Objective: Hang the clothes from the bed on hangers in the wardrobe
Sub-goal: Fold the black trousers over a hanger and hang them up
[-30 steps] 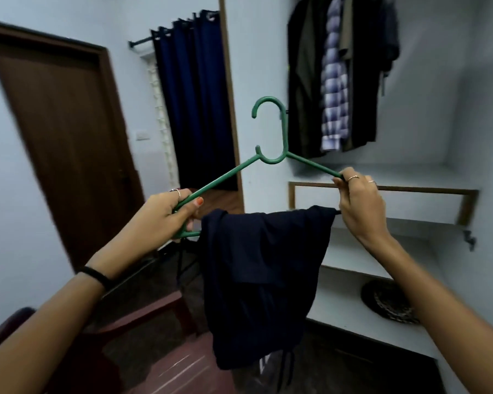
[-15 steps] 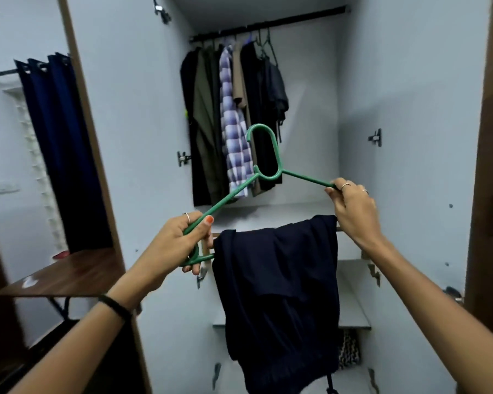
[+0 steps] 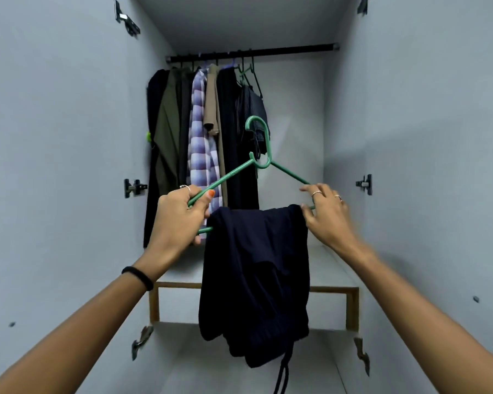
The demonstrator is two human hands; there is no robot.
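Observation:
A green plastic hanger [image 3: 261, 143] is held up in front of the open wardrobe, hook pointing up. Folded over its lower bar hangs a dark navy garment [image 3: 256, 274] with drawstrings dangling below. My left hand [image 3: 180, 214] grips the hanger's left corner, thumb over the sloping arm. My right hand [image 3: 325, 214] pinches the right corner next to the cloth's edge. The black rail [image 3: 296, 51] runs across the top of the wardrobe, well above the hook.
Several garments [image 3: 202, 143] hang on the rail's left half, with spare green hangers [image 3: 246, 72] beside them; the rail's right half is bare. A wood-edged shelf [image 3: 333, 290] crosses below. Open white doors [image 3: 54, 166] flank both sides.
The view has swung from the room and door to face straight into the wardrobe. Both hands kept hold of the hanger with the navy garment and carried it closer to the hanging clothes.

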